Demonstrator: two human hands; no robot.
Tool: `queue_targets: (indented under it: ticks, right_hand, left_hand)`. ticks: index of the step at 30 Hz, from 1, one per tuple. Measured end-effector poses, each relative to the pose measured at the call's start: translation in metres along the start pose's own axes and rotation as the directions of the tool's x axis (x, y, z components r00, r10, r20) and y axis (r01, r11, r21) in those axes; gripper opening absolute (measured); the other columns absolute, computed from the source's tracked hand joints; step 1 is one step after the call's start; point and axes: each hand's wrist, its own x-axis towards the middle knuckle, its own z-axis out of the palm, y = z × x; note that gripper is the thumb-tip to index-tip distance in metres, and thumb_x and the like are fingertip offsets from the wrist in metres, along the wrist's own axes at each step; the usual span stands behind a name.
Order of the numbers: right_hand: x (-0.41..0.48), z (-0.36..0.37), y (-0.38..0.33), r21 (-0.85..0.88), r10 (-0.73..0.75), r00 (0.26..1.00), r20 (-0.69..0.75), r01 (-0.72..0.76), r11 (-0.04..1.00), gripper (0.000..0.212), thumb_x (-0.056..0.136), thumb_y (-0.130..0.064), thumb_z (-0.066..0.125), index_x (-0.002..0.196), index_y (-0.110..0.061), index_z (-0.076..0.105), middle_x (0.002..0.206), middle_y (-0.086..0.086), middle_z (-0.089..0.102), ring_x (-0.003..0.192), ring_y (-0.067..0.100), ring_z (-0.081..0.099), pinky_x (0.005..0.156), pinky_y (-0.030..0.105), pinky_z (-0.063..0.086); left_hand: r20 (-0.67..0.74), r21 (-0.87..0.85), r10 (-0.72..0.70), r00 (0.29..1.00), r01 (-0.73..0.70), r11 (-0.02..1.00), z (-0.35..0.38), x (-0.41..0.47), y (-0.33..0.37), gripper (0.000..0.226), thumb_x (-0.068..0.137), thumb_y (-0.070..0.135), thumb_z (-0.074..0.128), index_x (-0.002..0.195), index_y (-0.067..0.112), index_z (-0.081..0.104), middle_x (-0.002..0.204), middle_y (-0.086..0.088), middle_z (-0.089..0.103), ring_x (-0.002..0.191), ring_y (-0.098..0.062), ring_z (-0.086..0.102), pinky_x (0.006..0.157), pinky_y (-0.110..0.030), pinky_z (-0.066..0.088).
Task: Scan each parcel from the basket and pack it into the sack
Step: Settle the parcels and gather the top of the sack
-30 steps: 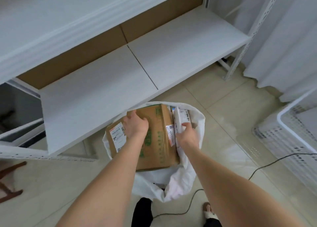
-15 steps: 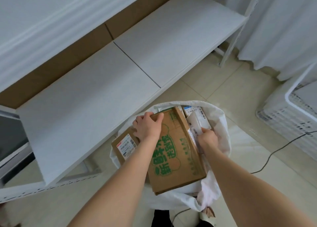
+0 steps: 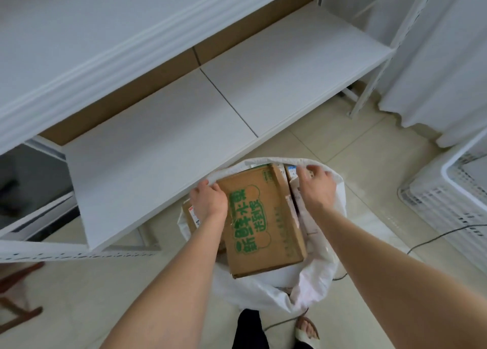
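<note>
Left hand gripped the sack rim; right hand curled at the far rim, its hold unclear. Between them the box lay in the sack's mouth, long axis running away from the person, both hands equally near.
</note>
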Motion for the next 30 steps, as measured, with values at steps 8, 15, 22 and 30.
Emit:
queue_targets:
  ticks: [8, 15, 22, 30]
  right_hand:
    - [-0.007, 0.091, -0.113, -0.392, -0.317, 0.89, 0.327, 0.433, 0.812, 0.042, 0.097, -0.021, 0.05, 0.139, -0.02, 0.051, 0.143, 0.006, 0.043, 0.132, 0.027, 0.037, 0.104, 0.041, 0.038]
    - [0.023, 0.207, -0.137, -0.615, -0.164, 0.812, 0.56, 0.54, 0.575, 0.043, 0.093, -0.003, 0.044, 0.135, -0.004, 0.048, 0.135, 0.013, 0.044, 0.121, 0.034, 0.048, 0.098, 0.043, 0.046]
    - [0.037, 0.273, -0.114, -0.688, 0.002, 0.779, 0.627, 0.552, 0.472, 0.03, 0.096, -0.02, 0.052, 0.119, -0.002, 0.057, 0.104, 0.011, 0.059, 0.098, 0.027, 0.057, 0.078, 0.035, 0.045]
    - [0.033, 0.257, -0.136, -0.675, -0.216, 0.832, 0.51, 0.543, 0.499, 0.021, 0.091, 0.001, 0.053, 0.109, -0.002, 0.061, 0.086, 0.01, 0.053, 0.087, 0.026, 0.058, 0.07, 0.03, 0.045]
  left_hand:
    - [0.186, 0.221, -0.216, 0.959, 0.173, 0.96, -0.023, 0.062, -0.039, 0.042, 0.096, 0.016, 0.043, 0.136, 0.004, 0.043, 0.139, -0.019, 0.042, 0.126, -0.033, 0.041, 0.097, -0.036, 0.041]
    - [0.23, 0.265, -0.331, 0.915, 0.268, 0.926, -0.001, 0.137, -0.102, 0.045, 0.094, 0.012, 0.044, 0.137, 0.001, 0.037, 0.137, -0.022, 0.047, 0.126, -0.037, 0.046, 0.101, -0.041, 0.043]
    - [0.278, 0.208, -0.311, 0.909, 0.26, 0.943, 0.024, 0.174, -0.139, 0.03, 0.094, 0.008, 0.042, 0.112, -0.005, 0.061, 0.116, -0.023, 0.064, 0.108, -0.035, 0.061, 0.084, -0.035, 0.049]
    - [0.371, 0.088, -0.35, 0.86, 0.342, 0.935, 0.015, 0.168, -0.132, 0.034, 0.094, 0.013, 0.049, 0.119, -0.008, 0.056, 0.117, -0.024, 0.062, 0.107, -0.036, 0.061, 0.089, -0.04, 0.05]
